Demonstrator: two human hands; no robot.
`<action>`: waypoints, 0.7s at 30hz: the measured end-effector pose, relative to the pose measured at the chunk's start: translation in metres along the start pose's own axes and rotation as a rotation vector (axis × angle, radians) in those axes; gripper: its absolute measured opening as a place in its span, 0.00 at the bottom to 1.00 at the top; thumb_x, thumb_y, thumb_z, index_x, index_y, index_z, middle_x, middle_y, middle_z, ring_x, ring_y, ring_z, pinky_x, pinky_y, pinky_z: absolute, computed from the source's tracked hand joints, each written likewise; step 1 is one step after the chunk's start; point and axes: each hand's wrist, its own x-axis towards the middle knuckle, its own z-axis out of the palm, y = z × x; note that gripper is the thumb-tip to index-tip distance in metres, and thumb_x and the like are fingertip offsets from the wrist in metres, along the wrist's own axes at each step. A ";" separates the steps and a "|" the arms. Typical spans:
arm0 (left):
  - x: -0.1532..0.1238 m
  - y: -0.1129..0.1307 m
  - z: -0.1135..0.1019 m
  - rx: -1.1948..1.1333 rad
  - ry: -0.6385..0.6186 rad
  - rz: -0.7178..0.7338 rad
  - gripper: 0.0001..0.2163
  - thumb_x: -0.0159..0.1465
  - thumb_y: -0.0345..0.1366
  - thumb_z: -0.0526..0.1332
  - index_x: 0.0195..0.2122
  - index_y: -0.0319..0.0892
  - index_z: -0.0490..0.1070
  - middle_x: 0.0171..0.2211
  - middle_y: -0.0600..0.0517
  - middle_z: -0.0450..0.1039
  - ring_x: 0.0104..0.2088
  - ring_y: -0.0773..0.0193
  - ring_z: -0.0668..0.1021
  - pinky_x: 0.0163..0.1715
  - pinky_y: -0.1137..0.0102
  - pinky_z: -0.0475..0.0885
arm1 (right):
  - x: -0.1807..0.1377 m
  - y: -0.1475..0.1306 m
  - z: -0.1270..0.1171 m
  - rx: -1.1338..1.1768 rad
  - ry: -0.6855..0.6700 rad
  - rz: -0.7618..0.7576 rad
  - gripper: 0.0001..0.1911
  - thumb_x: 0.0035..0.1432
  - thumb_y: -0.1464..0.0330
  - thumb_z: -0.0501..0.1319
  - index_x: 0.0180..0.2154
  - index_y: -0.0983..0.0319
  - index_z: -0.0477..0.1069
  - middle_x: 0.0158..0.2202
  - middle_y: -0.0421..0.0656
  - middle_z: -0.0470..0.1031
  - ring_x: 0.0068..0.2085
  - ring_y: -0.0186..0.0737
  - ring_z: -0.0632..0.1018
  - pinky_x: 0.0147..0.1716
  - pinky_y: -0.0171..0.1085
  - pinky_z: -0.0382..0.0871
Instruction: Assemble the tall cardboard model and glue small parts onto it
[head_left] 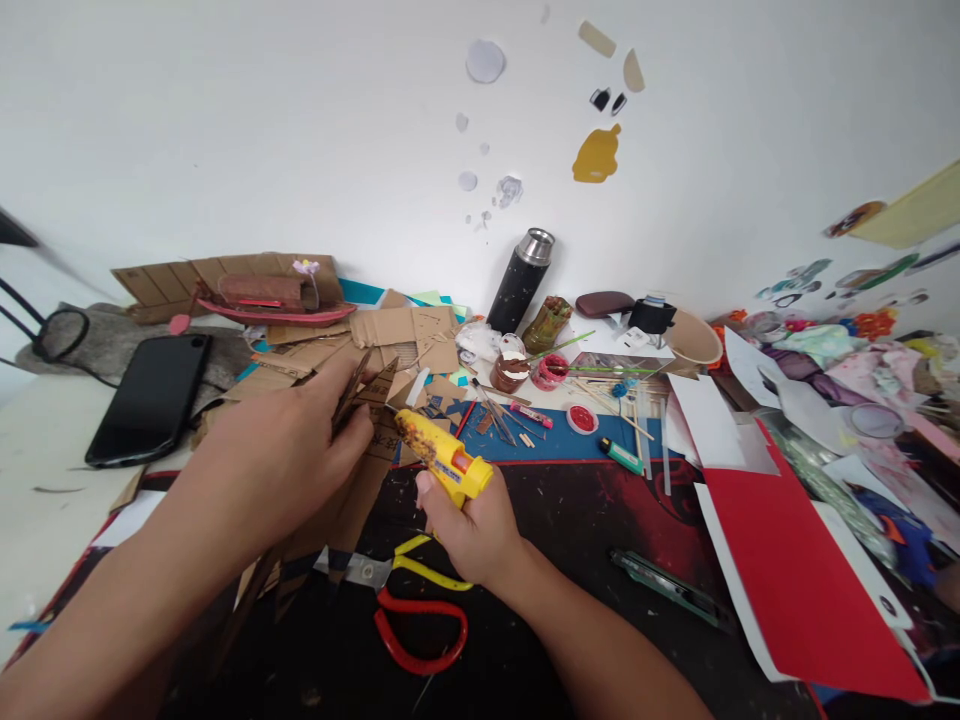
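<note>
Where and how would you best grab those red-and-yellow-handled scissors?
Probably by the red handle loop, from the wearer's near side: it lies uncovered on the mat, while the blade end points left, partly hidden by cardboard.

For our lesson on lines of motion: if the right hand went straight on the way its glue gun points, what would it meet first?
Probably the cardboard piece in the left hand, just ahead of the right hand's yellow glue gun; depth is unclear.
</note>
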 end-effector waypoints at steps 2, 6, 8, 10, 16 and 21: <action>0.000 0.000 0.000 0.002 -0.001 0.004 0.23 0.73 0.48 0.46 0.61 0.47 0.71 0.35 0.39 0.85 0.38 0.31 0.86 0.33 0.54 0.72 | 0.000 0.000 0.000 0.005 0.002 -0.006 0.21 0.73 0.55 0.62 0.28 0.57 0.66 0.20 0.38 0.69 0.22 0.36 0.73 0.23 0.33 0.67; 0.000 0.000 0.000 0.017 -0.001 0.001 0.23 0.73 0.48 0.45 0.61 0.47 0.70 0.34 0.40 0.84 0.37 0.32 0.86 0.32 0.55 0.71 | 0.001 -0.001 0.000 0.008 0.006 -0.003 0.21 0.73 0.55 0.62 0.28 0.57 0.66 0.20 0.38 0.70 0.22 0.35 0.73 0.23 0.33 0.67; 0.000 0.000 -0.001 0.018 -0.008 0.000 0.23 0.72 0.48 0.44 0.60 0.47 0.70 0.34 0.40 0.84 0.37 0.33 0.86 0.32 0.56 0.71 | 0.001 -0.002 -0.001 0.000 0.003 0.001 0.21 0.73 0.55 0.61 0.28 0.57 0.66 0.21 0.38 0.70 0.22 0.36 0.73 0.24 0.33 0.67; 0.000 0.001 -0.002 0.016 -0.018 -0.002 0.24 0.72 0.48 0.44 0.61 0.47 0.69 0.34 0.41 0.84 0.38 0.34 0.86 0.33 0.56 0.71 | 0.001 -0.002 -0.001 -0.004 0.002 0.005 0.21 0.73 0.55 0.61 0.28 0.57 0.67 0.21 0.38 0.70 0.23 0.36 0.73 0.24 0.33 0.68; 0.000 0.002 -0.002 0.059 -0.027 -0.004 0.24 0.73 0.48 0.45 0.63 0.49 0.68 0.33 0.43 0.84 0.39 0.35 0.87 0.32 0.57 0.72 | 0.001 -0.003 -0.002 -0.013 0.010 -0.006 0.21 0.73 0.54 0.62 0.29 0.57 0.69 0.21 0.38 0.70 0.23 0.36 0.73 0.24 0.33 0.67; 0.000 0.000 -0.002 0.030 -0.016 0.004 0.23 0.73 0.48 0.46 0.62 0.48 0.69 0.34 0.42 0.84 0.37 0.35 0.86 0.32 0.57 0.71 | 0.001 -0.003 -0.003 -0.014 0.023 -0.016 0.22 0.73 0.53 0.62 0.28 0.57 0.67 0.20 0.38 0.70 0.23 0.36 0.73 0.24 0.34 0.67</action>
